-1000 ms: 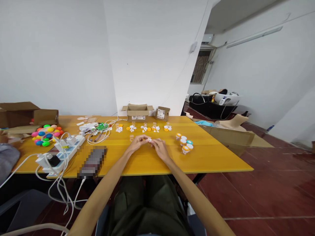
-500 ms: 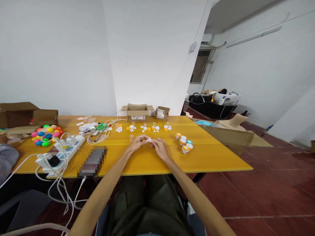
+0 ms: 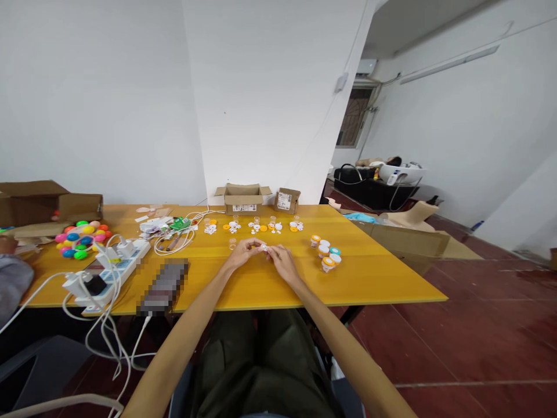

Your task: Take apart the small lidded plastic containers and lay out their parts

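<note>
My left hand and my right hand meet above the middle of the yellow table. Between their fingertips they pinch a small white part, its details too small to make out. A small clear cup stands just beyond my left hand. Farther back lie groups of white parts and orange discs, with clear cups among them. To the right of my right hand stand several clear jars with orange, white and teal lids.
Two cardboard boxes stand at the back edge. On the left are a power strip with tangled white cables, a blurred phone, colourful balls and an open carton. Another person's sleeve shows at the far left.
The small white part has turned slightly between my fingertips, while my hands stay in nearly the same place. At the far left, the other person's arm has shifted and a hand now shows.
</note>
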Action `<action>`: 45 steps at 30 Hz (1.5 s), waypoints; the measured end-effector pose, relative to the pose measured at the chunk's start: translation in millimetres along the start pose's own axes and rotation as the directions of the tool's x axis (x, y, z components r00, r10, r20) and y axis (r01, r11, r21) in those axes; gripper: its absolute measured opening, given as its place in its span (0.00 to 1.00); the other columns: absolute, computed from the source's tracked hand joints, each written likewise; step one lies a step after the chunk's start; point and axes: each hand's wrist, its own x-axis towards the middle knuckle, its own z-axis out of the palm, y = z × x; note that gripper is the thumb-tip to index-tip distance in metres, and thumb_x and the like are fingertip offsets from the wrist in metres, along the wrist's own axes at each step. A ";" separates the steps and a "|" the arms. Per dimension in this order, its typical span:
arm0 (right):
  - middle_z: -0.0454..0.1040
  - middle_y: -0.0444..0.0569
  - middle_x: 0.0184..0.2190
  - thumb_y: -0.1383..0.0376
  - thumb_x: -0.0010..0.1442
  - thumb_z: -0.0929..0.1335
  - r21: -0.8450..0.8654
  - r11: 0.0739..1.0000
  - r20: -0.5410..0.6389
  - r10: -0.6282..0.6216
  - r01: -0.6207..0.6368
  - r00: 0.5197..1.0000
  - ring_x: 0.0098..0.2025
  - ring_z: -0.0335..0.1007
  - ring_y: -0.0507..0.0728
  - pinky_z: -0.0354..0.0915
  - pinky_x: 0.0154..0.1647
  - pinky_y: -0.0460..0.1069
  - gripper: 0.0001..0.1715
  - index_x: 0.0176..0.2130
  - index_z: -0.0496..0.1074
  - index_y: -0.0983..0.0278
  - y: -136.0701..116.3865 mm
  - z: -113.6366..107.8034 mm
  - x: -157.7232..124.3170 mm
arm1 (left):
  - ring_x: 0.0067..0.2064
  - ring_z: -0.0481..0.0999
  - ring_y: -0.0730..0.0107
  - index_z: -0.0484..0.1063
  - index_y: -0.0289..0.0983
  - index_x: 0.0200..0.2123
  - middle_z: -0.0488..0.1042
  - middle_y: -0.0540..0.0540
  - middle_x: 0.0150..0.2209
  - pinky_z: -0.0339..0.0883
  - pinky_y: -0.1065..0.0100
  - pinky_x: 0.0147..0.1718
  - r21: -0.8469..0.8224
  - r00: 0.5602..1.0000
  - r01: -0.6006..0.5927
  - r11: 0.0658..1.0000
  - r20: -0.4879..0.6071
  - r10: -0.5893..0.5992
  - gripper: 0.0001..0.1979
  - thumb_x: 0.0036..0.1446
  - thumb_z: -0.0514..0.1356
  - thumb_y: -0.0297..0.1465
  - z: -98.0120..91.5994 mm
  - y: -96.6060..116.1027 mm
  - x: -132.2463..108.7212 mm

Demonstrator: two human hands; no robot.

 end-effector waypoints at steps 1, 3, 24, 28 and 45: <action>0.75 0.44 0.23 0.54 0.70 0.59 0.006 1.000 -0.002 0.006 -0.006 1.000 0.32 0.68 0.57 0.60 0.41 0.51 0.27 0.24 0.70 0.58 -0.7 0.0 0.1 | 0.43 0.79 0.62 0.80 0.37 0.40 0.82 0.44 0.39 0.68 0.63 0.47 0.023 1.000 -0.004 1.000 -0.002 0.004 0.17 0.54 0.67 0.44 -0.2 0.1 0.2; 0.74 0.44 0.23 0.54 0.70 0.59 0.019 1.000 -0.005 0.020 -0.020 1.000 0.32 0.68 0.57 0.60 0.40 0.50 0.27 0.24 0.70 0.59 -2.0 0.0 0.2 | 0.43 0.79 0.63 0.80 0.38 0.40 0.82 0.45 0.39 0.68 0.63 0.47 0.071 1.000 -0.012 0.997 -0.005 0.012 0.17 0.54 0.67 0.44 -0.6 -0.2 0.5; 0.77 0.50 0.37 0.61 0.68 0.66 -0.482 0.828 0.173 -0.230 0.286 0.958 0.45 0.64 0.60 0.52 0.47 0.54 0.11 0.36 0.77 0.59 -11.7 9.8 -9.8 | 0.57 0.65 0.51 0.79 0.42 0.34 0.75 0.42 0.47 0.59 0.50 0.55 0.848 0.977 0.042 0.528 -0.145 0.155 0.08 0.61 0.59 0.33 -22.3 2.6 -12.1; 0.77 0.50 0.38 0.59 0.67 0.67 -0.504 0.815 0.169 -0.230 0.284 0.958 0.45 0.64 0.60 0.53 0.47 0.54 0.09 0.39 0.76 0.58 -12.7 9.0 -9.9 | 0.57 0.64 0.50 0.80 0.43 0.36 0.75 0.42 0.47 0.59 0.50 0.55 0.859 0.979 0.052 0.509 -0.144 0.143 0.09 0.62 0.58 0.33 -22.9 3.7 -12.8; 0.76 0.55 0.42 0.64 0.64 0.64 -0.349 0.930 -0.216 0.038 -0.113 0.976 0.46 0.66 0.65 0.59 0.46 0.57 0.13 0.44 0.77 0.57 6.4 5.5 -8.4 | 0.54 0.66 0.51 0.80 0.48 0.46 0.77 0.43 0.45 0.55 0.54 0.51 0.849 0.986 -0.090 0.521 0.004 0.165 0.14 0.62 0.57 0.28 -23.9 -13.4 -13.7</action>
